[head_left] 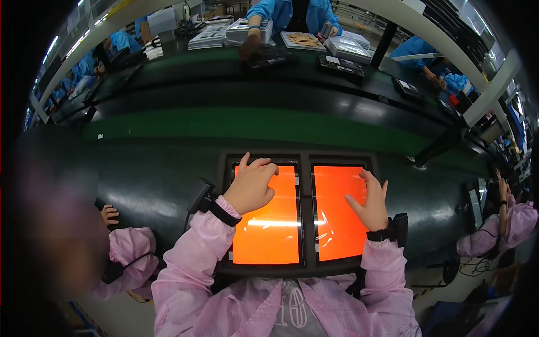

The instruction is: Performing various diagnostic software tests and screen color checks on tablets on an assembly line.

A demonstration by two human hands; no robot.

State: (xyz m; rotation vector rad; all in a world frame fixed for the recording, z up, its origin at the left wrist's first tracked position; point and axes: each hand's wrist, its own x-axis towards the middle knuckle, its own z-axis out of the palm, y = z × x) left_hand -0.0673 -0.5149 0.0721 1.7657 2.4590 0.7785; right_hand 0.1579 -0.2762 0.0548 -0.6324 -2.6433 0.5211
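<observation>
A black two-bay frame (305, 168) lies on the dark work surface in front of me. Each bay holds a flat, glossy orange panel: a left panel (266, 238) and a right panel (337, 219), both reflecting a light strip. My left hand (251, 186) is over the upper left corner of the left panel, fingers bent but apart, with nothing visible in it. At the right edge of the right panel is my right hand (371, 205), its thumb and fingers spread and holding nothing. Whether the fingertips touch the panels, I cannot tell. Both wrists wear black strapped devices.
A green belt strip (224, 123) runs beyond the frame. Across it, a person in blue (292, 16) reaches to a dark flat device (272, 58), near stacked trays. Pink-sleeved co-workers sit close on my left (132, 247) and farther right (516, 224). A metal post (441, 147) stands at right.
</observation>
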